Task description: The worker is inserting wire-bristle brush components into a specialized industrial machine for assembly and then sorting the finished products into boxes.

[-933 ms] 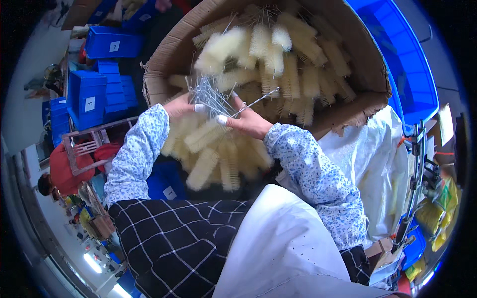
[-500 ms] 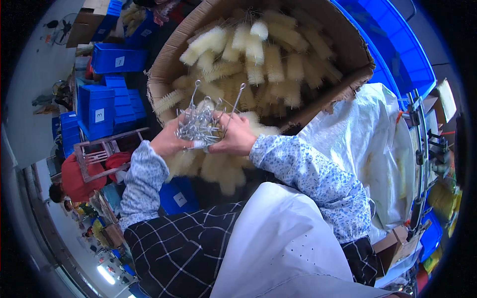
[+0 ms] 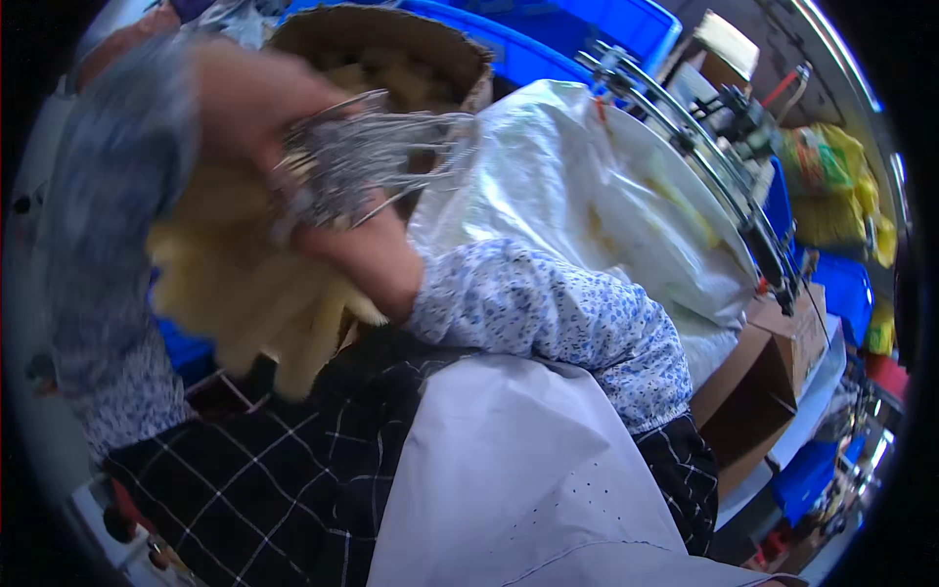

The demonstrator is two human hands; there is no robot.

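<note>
I hold a thick bunch of bottle brushes [image 3: 235,279] between both hands, up close at the left. Their cream bristle heads hang down below my hands, and the twisted wire handles [image 3: 386,157] fan out to the right. My left hand [image 3: 264,98], smeared by motion, is closed round the bunch from the far left. From the near right, my right hand [image 3: 367,256] grips the same bunch around the base of the wires. Some of its fingers are hidden behind the wires.
A cardboard box [image 3: 381,31] with more cream brushes stands behind my hands. Right of it lies a white woven sack [image 3: 577,196], with a metal rail frame [image 3: 685,147] beyond. A blue bin [image 3: 587,29] is at the back; an opened carton [image 3: 773,362] sits at the right.
Both hands have brought the brush bunch left and nearer. Its wire ends, which pointed up, now point right. The view has swung, so the box appears smaller and farther up.
</note>
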